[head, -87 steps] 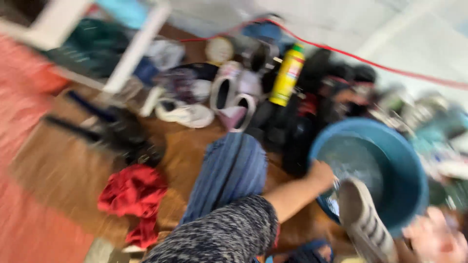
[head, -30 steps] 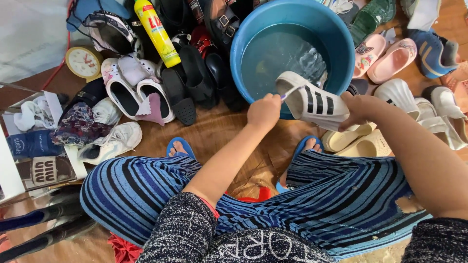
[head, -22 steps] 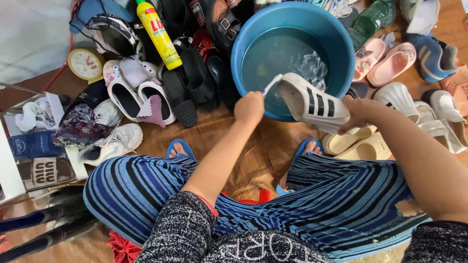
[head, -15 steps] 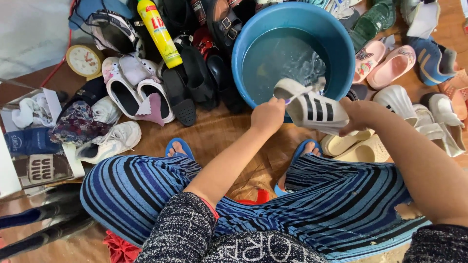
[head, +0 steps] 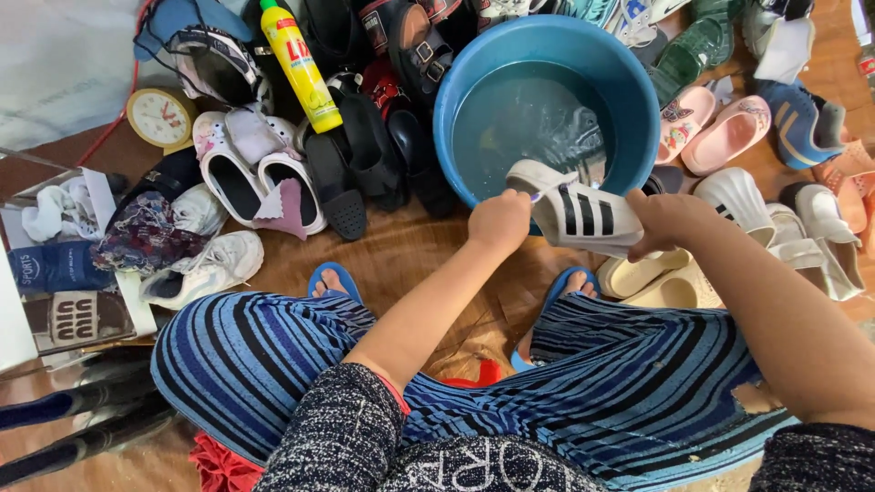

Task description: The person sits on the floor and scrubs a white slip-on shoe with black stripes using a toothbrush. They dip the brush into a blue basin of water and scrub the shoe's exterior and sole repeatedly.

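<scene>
My right hand (head: 663, 221) grips a white sneaker with black stripes (head: 583, 215) by its heel end, over the near rim of a blue basin (head: 448, 102) filled with water. My left hand (head: 499, 221) is closed on a small pale-handled brush (head: 544, 193), whose tip rests against the sneaker's toe end. Both forearms reach out over my knees in blue striped trousers (head: 629, 392). My feet in blue flip-flops (head: 333, 276) rest on the wooden floor just short of the basin.
Footwear rings the basin: black sandals (head: 351, 169), white clogs (head: 239, 173), pink slippers (head: 725, 134), cream slides (head: 652, 282), white sneakers (head: 205, 267). A yellow bottle (head: 299, 66) and a round clock (head: 161, 117) lie at the upper left. Red cloth (head: 219, 460) lies by my left leg.
The view swung from a blurred sideways look down onto the basin. Over the last second my left hand has slid back and forth along the sneaker, which stays over the basin's near rim.
</scene>
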